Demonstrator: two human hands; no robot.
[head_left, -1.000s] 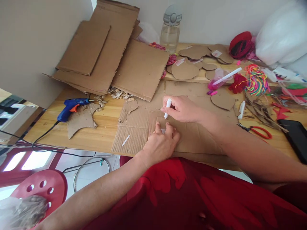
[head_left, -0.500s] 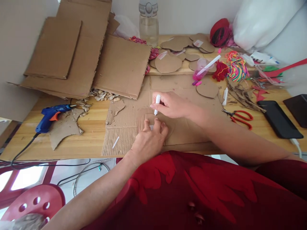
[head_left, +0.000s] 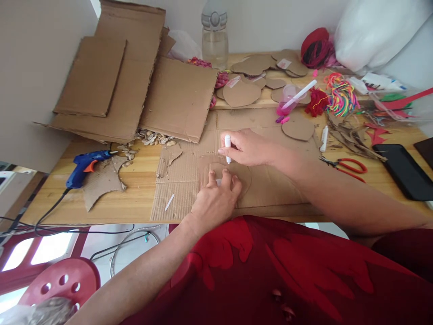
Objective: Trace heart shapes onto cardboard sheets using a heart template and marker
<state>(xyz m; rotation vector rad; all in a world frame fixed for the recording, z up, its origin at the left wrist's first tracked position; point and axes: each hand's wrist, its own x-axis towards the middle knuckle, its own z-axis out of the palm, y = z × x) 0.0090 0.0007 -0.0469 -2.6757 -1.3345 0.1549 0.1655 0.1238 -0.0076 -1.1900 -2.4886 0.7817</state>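
My right hand (head_left: 248,146) is closed around a white marker pen (head_left: 228,145), held almost upright with its lower end at the cardboard by my left fingertips. My left hand (head_left: 219,194) presses down with fingers spread on a cut cardboard piece (head_left: 216,169), most of which it hides. Beneath both lies a large cardboard sheet (head_left: 277,189) on the wooden table. A faint curved outline shows on the cardboard just right of my left hand.
At left rest a blue glue gun (head_left: 83,168) and a cardboard offcut (head_left: 101,183), below stacked cardboard sheets (head_left: 131,67). Rounded cardboard cutouts (head_left: 241,92) and a water bottle (head_left: 215,43) stand behind. Orange-handled pliers (head_left: 348,166), colourful yarn (head_left: 341,97) and a phone (head_left: 404,171) are at right.
The view has swung slightly left, so everything appears further right. Both hands keep nearly the same place on the cardboard, and the marker pen remains in my right hand.
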